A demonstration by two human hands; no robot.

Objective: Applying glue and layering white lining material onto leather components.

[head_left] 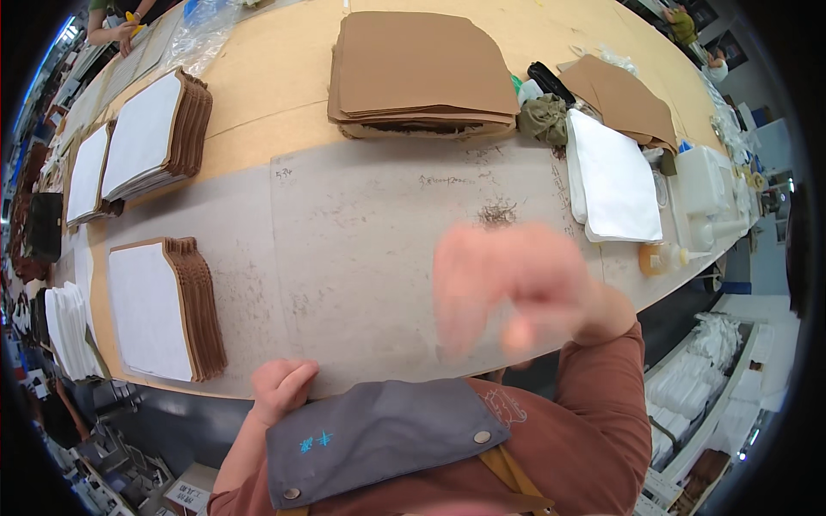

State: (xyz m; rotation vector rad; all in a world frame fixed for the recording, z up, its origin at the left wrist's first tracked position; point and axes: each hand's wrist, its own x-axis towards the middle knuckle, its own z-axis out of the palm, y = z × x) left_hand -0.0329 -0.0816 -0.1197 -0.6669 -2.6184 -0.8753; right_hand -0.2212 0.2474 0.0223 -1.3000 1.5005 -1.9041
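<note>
My left hand (286, 385) is curled into a fist at the table's near edge, and nothing shows in it. My right hand (512, 279) is over the right part of the grey sheet (344, 258), fingers pointing down. Motion smears it, so I cannot tell whether it holds anything. Beyond it, dark scraps (496, 213) lie on the sheet. Farther back is a thick stack of brown panels (422, 69). Stacked white panels (613, 181) lie to the right of my right hand. Left of my left hand stands a brown-edged stack with a white top (151, 310).
Two more white-topped stacks (142, 133) (89, 176) stand at the far left. At the right are an olive cloth bundle (544, 119), a brown sheet (619, 99), a white jug (701, 181) and an amber bottle (658, 258). Another person's hand (127, 34) is at the far left corner.
</note>
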